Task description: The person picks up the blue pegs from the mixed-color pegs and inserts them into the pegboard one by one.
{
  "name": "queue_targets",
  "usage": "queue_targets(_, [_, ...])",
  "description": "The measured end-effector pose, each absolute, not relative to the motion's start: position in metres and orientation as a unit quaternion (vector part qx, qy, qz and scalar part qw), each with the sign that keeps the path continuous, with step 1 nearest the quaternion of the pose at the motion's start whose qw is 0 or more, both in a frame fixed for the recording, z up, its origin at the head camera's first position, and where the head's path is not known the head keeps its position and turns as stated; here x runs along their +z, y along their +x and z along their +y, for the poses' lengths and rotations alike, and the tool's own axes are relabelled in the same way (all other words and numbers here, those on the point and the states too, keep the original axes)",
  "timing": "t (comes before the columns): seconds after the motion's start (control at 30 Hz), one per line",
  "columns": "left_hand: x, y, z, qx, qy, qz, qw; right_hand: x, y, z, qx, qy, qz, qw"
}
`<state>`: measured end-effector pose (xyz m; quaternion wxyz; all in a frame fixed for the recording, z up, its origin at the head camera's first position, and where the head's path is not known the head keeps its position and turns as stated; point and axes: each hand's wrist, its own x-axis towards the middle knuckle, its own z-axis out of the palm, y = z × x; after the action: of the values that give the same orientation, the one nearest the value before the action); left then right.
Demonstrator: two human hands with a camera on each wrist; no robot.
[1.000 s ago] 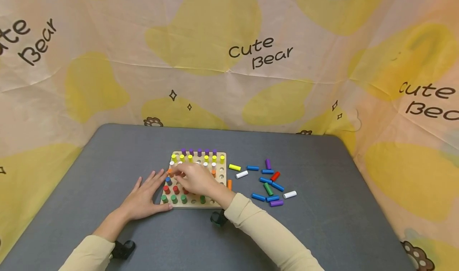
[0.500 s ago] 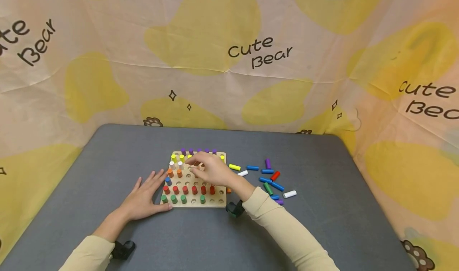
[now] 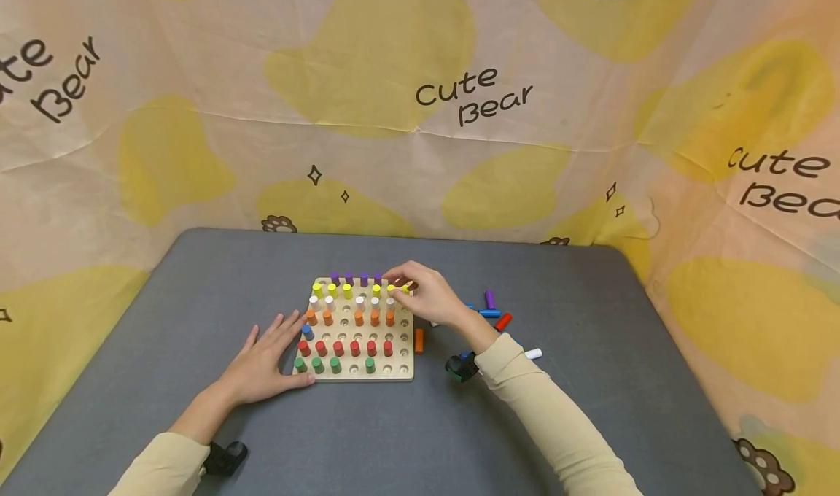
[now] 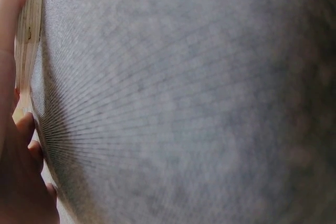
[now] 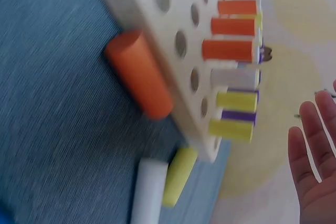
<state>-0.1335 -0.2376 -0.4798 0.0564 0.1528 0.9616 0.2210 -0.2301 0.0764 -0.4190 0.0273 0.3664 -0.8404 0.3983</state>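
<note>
A pale wooden pegboard lies on the table with rows of purple, yellow, white, orange, red and green pegs standing in it. One blue peg stands at the left end of its row, followed by bare holes. My left hand rests flat at the board's left edge, thumb along the near corner; the left wrist view shows the thumb against the board's side. My right hand hovers over the far right corner, overlapping yellow and purple pegs. Its fingers look loosely extended in the right wrist view, with nothing visible in them.
An orange peg lies loose against the board's right side. Further right are scattered pegs, including a red one, a purple one and a white one, partly hidden by the right forearm. A printed cloth surrounds the grey table.
My right hand has moved from the board's left part up and rightward to its far right corner, uncovering the orange, blue and red rows. The left hand has stayed put.
</note>
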Motion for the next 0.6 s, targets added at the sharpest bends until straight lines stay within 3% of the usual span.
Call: queue_targets(0.6, [-0.483,-0.136,-0.239,0.218,0.156,0.962,0.053,-0.437,-0.245,0.138,0.383,0.276,-0.881,0.017])
